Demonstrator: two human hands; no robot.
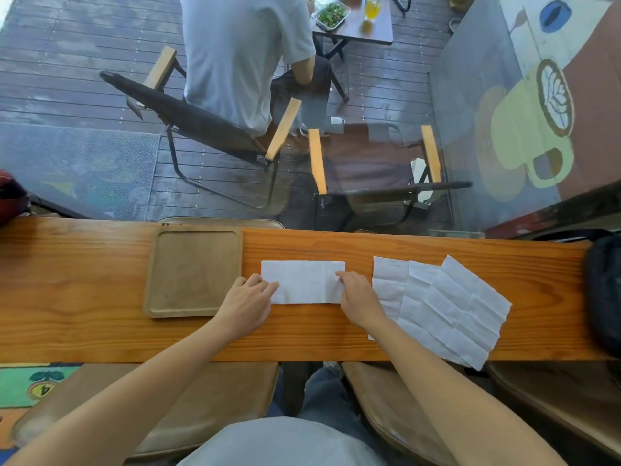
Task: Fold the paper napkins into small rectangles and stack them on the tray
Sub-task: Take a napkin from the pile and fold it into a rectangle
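Napkin (302, 281) folded on counter (403, 250), left hand (247, 302) and right hand (359, 297) fingertips pressing its ends flat, grasping nothing; wooden tray (193, 311) left, unfolded napkins (447, 307) right

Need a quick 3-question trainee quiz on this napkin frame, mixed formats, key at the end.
1. True or false: the wooden tray already holds a folded napkin.
2. Which hand presses the end of the half-folded napkin nearest the tray?
A. left hand
B. right hand
C. neither
3. Fill in: the unfolded napkins lie on the wearer's ____ side of the wooden counter.

Key:
1. False; nothing lies on the tray.
2. A
3. right
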